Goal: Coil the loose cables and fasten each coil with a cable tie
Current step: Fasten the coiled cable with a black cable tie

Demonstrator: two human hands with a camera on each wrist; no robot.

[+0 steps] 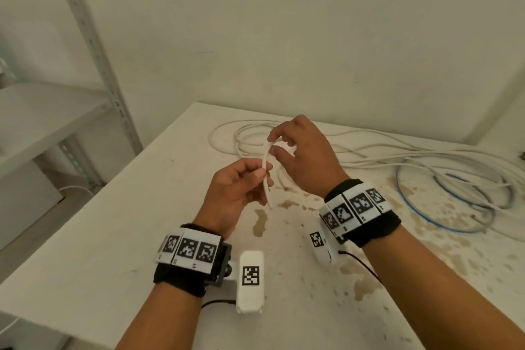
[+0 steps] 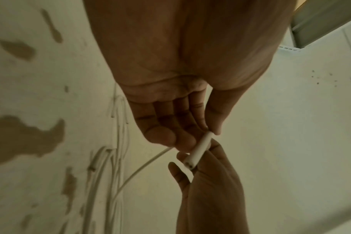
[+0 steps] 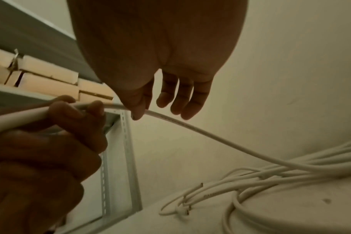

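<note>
Both hands (image 1: 272, 167) pinch one white cable (image 1: 265, 179); only the wrist views show its cut end (image 2: 188, 164).

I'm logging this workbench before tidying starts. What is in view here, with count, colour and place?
Held white round cable: one, white, cut end raised above the table between both hands.
Loose white cables: several, count unclear, white, tangled on the table's far side.
Blue thin cable: one, blue, looped at the right.
White stained table: one, white with brown stains.
Grey metal shelving: one unit, grey, left of the table.
Wrist bands with black-and-white markers: two, one per wrist.
Left hand: pinches the held cable near its end.
Right hand: pinches it further along.
</note>
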